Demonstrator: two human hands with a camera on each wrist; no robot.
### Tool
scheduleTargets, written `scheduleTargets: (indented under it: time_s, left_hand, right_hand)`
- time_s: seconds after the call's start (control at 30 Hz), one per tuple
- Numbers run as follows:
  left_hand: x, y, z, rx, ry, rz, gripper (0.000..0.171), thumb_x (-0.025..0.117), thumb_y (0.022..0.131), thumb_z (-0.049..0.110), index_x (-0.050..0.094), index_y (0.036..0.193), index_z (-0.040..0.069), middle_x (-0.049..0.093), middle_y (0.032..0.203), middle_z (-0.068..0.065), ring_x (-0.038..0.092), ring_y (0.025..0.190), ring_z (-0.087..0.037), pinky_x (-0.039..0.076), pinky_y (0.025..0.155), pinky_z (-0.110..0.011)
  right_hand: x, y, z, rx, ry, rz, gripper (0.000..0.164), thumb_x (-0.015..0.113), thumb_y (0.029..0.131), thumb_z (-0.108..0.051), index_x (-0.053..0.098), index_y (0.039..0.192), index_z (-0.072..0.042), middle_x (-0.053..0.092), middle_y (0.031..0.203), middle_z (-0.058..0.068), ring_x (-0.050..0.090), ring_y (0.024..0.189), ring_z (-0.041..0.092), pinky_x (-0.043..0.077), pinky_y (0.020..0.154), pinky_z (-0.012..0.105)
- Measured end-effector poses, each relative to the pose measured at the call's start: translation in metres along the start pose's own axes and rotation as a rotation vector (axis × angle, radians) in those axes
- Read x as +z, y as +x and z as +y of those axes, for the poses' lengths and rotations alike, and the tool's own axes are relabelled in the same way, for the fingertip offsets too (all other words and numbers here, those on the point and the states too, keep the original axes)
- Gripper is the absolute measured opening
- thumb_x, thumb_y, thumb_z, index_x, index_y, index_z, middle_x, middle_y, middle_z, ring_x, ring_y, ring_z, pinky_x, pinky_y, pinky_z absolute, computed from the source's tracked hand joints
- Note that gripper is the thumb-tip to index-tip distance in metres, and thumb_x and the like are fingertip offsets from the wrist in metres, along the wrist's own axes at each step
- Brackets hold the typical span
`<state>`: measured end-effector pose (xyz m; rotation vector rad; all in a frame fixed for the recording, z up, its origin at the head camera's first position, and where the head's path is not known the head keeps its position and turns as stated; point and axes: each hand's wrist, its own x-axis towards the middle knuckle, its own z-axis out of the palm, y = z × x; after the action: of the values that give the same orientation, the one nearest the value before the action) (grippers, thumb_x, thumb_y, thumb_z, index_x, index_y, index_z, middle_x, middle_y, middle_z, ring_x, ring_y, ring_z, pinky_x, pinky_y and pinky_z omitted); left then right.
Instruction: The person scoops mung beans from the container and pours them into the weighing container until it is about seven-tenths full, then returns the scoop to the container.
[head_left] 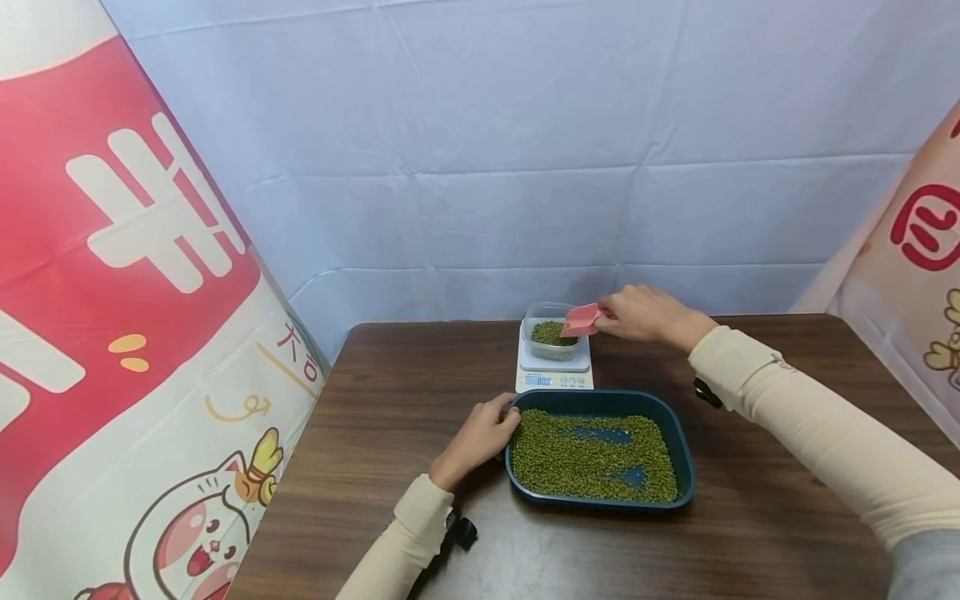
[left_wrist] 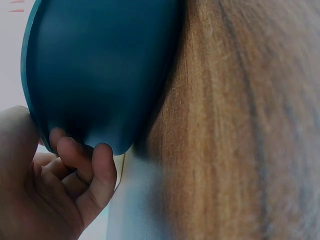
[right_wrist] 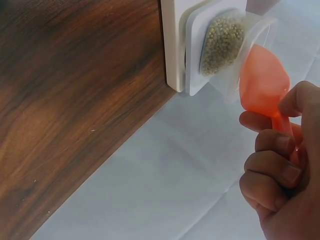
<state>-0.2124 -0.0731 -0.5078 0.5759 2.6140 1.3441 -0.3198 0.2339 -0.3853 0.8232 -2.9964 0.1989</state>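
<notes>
Partly hidden by the blue tray point(head_left: 600, 503), the left hand point(head_left: 483, 429) curls its fingers at the rim of the tray's far left corner. The right hand point(head_left: 645, 315) grips the pink scoop point(head_left: 581, 321), covering much of the handle; the blade is at the mouth of the clear container point(head_left: 555, 353) on the digital scale point(head_left: 528, 363). The readout point(head_left: 537, 380) is hard to make out. Frame edges cut off both sleeves point(head_left: 817, 433). Counted: one scoop, one scale, one tray, one container, two lots of mung beans point(head_left: 562, 458).
</notes>
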Motion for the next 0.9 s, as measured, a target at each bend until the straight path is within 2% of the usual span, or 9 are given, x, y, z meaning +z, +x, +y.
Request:
scheduleTargets:
  time_s: [0.63, 0.9]
  left_hand:
    - [-0.0002, -0.0004, 0.0, 0.006, -0.008, 0.002, 0.033, 0.039, 0.104, 0.026, 0.055, 0.132, 0.021, 0.064, 0.067, -0.001, 0.058, 0.043, -0.022, 0.052, 0.038, -0.032]
    - [-0.0005, -0.0007, -0.0001, 0.004, -0.011, -0.008, 0.033, 0.038, 0.104, 0.027, 0.054, 0.133, 0.021, 0.058, 0.06, -0.004, 0.057, 0.042, -0.022, 0.052, 0.038, -0.033]
  right_hand:
    - [-0.0041, -0.0036, -0.0023, -0.016, -0.013, 0.004, 0.022, 0.052, 0.092, -0.029, 0.054, 0.073, -0.017, 0.046, 0.057, -0.001, 0.037, 0.048, 0.013, 0.03, 0.044, 0.027]
    - [0.0015, -0.0072, 0.0004, -0.013, 0.008, 0.023, 0.019, 0.052, 0.094, -0.03, 0.055, 0.081, -0.017, 0.045, 0.057, -0.002, 0.037, 0.047, 0.012, 0.029, 0.044, 0.027]
